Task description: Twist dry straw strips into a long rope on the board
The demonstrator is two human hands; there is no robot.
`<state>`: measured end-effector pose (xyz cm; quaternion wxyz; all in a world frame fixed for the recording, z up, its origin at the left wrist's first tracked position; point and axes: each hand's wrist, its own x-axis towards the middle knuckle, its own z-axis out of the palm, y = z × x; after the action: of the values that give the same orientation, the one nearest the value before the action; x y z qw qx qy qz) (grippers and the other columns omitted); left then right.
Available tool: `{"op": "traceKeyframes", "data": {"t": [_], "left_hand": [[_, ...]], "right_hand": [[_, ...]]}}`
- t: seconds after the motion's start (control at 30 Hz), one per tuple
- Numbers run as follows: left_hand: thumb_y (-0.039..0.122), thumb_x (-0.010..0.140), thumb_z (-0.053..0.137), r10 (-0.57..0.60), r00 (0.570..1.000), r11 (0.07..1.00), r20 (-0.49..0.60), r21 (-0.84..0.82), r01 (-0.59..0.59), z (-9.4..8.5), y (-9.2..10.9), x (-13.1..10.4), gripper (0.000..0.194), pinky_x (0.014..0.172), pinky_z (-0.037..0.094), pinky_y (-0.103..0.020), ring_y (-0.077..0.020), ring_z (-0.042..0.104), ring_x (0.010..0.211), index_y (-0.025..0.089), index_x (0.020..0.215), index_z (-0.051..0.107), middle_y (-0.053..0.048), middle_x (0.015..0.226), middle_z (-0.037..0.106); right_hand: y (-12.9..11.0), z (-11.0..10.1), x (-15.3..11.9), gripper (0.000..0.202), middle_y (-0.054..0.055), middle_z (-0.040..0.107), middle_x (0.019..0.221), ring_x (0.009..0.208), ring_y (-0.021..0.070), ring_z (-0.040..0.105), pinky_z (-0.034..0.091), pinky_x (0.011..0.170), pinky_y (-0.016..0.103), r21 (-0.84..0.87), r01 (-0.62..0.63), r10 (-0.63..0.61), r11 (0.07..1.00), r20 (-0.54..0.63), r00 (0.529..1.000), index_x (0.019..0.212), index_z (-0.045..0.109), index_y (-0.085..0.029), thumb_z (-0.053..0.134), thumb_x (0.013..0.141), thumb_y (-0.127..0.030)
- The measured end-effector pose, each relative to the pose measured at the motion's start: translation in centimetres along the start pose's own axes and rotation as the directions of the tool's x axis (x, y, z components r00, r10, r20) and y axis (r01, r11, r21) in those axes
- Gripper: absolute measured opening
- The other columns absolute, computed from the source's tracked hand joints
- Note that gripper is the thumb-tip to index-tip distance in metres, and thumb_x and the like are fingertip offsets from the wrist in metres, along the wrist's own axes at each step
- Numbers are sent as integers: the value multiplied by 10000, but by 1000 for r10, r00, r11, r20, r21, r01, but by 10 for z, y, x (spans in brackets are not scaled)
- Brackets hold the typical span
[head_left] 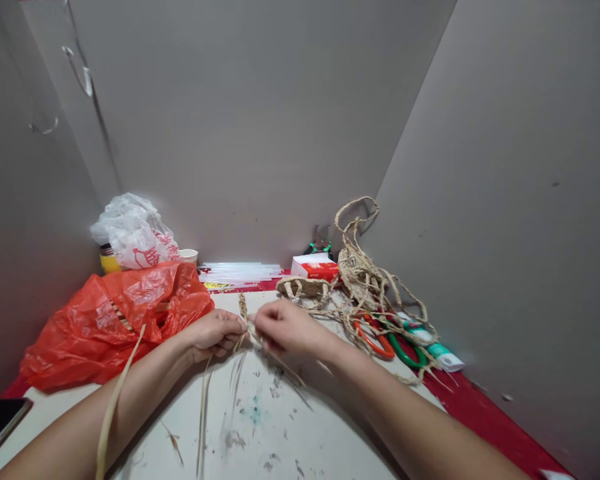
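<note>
Straw strands (243, 331) sat pinched between the left hand (214, 333) and the right hand (285, 327), both closed on them above the stained white board (260, 427). Loose ends trailed toward the person, while a pile of braided rope (363, 273) lay just right of the hands, over red and green scissors (390, 343).

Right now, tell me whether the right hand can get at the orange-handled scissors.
Probably yes. The right hand pinches the straw braid, and the orange-handled scissors lie just beyond it on the table. Loose braided rope drapes over the handles and could snag.
</note>
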<state>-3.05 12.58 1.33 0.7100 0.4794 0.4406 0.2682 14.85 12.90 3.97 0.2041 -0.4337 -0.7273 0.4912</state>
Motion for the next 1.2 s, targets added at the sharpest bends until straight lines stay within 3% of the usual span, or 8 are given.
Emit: {"op": "traceKeyframes", "data": {"t": [0.07, 0.1, 0.27, 0.37, 0.53, 0.77, 1.1, 1.2], "left_hand": [[321, 682, 673, 0, 999, 1000, 40, -15, 0, -3, 1, 0, 278, 377, 34, -194, -17, 114, 391, 171, 650, 440, 117, 470, 239], [327, 690, 673, 3, 998, 1000, 55, -17, -2, -4, 0, 0, 281, 378, 37, -191, -17, 117, 393, 170, 657, 442, 116, 477, 237], [328, 716, 654, 39, 996, 999, 78, 18, -40, -6, -2, 0, 259, 372, 62, -191, -25, 156, 397, 172, 674, 452, 102, 494, 261], [349, 737, 622, 35, 993, 994, 110, 100, -46, -6, 0, -2, 225, 368, 74, -199, -30, 155, 402, 148, 714, 525, 97, 502, 264], [397, 743, 584, 29, 998, 957, 62, 286, -46, -4, 2, -3, 246, 383, 125, -204, -44, 193, 404, 160, 752, 519, 97, 502, 284], [320, 764, 451, 169, 985, 541, -41, 839, -59, -2, 15, -14, 239, 468, 243, -208, -76, 312, 503, 155, 592, 468, 48, 549, 365], [197, 762, 396, 243, 953, 97, -184, 982, 165, 51, 6, -29, 279, 516, 301, -279, -173, 498, 525, 116, 732, 661, -136, 681, 626], [188, 732, 421, 175, 980, 61, -97, 994, 88, 64, 8, -41, 245, 502, 297, -287, -182, 488, 509, 126, 680, 652, -129, 652, 623]], "right_hand": [[5, -5, 9, 259, -13, 536, 518, 400, 60, 448, 335, 393, 169, 31, 11, -5, 999, -203, 979, 616, 513, -143, 462, 853, -236], [8, -4, 14, 257, -3, 558, 559, 417, 62, 471, 343, 396, 168, 84, -9, 26, 996, -197, 980, 652, 520, -139, 451, 871, -254], [23, 15, 23, 318, -27, 518, 500, 310, 53, 384, 262, 307, 166, 320, -254, 196, 913, 202, 960, 731, 526, -138, 343, 924, -311], [25, 16, 24, 361, -83, 353, 382, 267, 34, 203, 126, 275, 169, 299, -258, 194, 919, 228, 954, 661, 535, -137, 364, 917, -325], [25, 7, 24, 318, -90, 303, 330, 262, 39, 184, 117, 271, 174, 277, -269, 189, 923, 282, 940, 562, 477, -166, 424, 856, -273], [28, 20, 26, 262, -80, 292, 263, 236, 46, 177, 90, 262, 182, 318, -270, 222, 909, 179, 959, 517, 508, -156, 431, 768, -152], [22, 29, 20, 323, -89, 245, 319, 276, 31, 151, 90, 278, 157, 488, -346, 261, 801, 235, 936, 448, 286, -194, 428, 735, -151], [23, 26, 20, 239, -103, 253, 340, 293, 25, 122, 93, 279, 148, 519, -348, 235, 781, 271, 933, 488, 381, -174, 469, 705, -127]]}}
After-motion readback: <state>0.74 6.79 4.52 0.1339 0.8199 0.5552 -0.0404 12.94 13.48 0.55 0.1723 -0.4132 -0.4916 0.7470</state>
